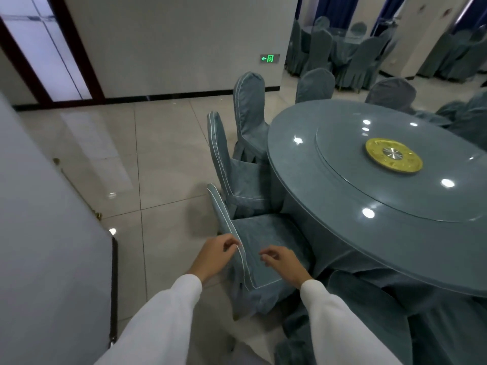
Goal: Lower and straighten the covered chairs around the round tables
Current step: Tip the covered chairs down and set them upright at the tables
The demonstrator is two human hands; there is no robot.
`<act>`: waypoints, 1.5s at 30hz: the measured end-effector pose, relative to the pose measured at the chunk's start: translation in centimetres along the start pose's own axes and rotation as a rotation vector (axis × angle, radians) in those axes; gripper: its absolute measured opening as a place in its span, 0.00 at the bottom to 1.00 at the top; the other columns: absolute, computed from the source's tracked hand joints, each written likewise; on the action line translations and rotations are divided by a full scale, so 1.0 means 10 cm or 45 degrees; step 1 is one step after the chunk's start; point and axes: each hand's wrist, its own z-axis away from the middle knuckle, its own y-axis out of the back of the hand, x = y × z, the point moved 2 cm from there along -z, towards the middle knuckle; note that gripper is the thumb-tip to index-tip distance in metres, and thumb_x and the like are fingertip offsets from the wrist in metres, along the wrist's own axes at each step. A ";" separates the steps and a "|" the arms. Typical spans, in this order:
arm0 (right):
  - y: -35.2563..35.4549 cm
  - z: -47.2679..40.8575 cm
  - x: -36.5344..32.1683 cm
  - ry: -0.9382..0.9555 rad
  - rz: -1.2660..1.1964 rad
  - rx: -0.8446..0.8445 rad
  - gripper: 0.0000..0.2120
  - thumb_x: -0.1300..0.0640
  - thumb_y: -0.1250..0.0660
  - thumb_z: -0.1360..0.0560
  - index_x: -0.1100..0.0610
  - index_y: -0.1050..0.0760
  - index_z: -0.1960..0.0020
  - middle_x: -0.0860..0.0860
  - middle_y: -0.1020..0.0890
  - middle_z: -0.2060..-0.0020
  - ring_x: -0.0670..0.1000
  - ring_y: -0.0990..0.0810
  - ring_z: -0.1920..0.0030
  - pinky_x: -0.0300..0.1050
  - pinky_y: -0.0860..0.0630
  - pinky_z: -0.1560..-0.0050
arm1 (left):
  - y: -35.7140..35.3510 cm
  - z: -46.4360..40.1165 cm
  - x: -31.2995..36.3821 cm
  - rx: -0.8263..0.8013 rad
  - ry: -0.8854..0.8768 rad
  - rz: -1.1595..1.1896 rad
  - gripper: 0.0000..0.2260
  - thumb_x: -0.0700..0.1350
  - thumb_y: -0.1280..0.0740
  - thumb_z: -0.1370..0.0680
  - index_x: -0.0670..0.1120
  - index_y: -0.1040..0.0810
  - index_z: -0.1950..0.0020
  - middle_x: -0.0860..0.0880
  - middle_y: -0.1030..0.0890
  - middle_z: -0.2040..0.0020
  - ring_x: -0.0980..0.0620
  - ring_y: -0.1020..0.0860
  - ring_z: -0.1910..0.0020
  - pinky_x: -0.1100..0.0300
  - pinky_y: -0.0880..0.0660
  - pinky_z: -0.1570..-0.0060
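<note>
The nearest teal covered chair [263, 243] leans forward, its back tipped toward the round table [329, 206] and its white-piped edge facing me. My left hand [216, 256] is at the left piped edge of that chair back, its curled fingertips just touching the piping without a clear grip. My right hand [284, 262] hovers over the chair back with loosely curled fingers, holding nothing. A second covered chair [229, 164] also tilts toward the table just beyond. A third chair [250, 109] stands more upright behind it.
A glass turntable [395, 196] with a gold hub [394, 158] sits on the table. A pale partition [39, 233] stands close on my left. Tiled floor [158, 154] stretches to a wall with a green exit sign [269, 58]. More covered tables and chairs [342, 43] fill the back right.
</note>
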 end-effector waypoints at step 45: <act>-0.96 -1.43 -0.52 -0.977 -0.469 0.797 0.12 0.42 0.35 0.19 0.48 0.19 0.51 0.45 0.16 0.54 0.48 0.18 0.53 0.50 0.22 0.45 | 0.49 -3.38 -0.67 -1.153 -0.600 -0.221 0.09 0.43 0.33 0.19 0.57 0.19 0.51 0.59 0.16 0.53 0.62 0.19 0.52 0.59 0.21 0.45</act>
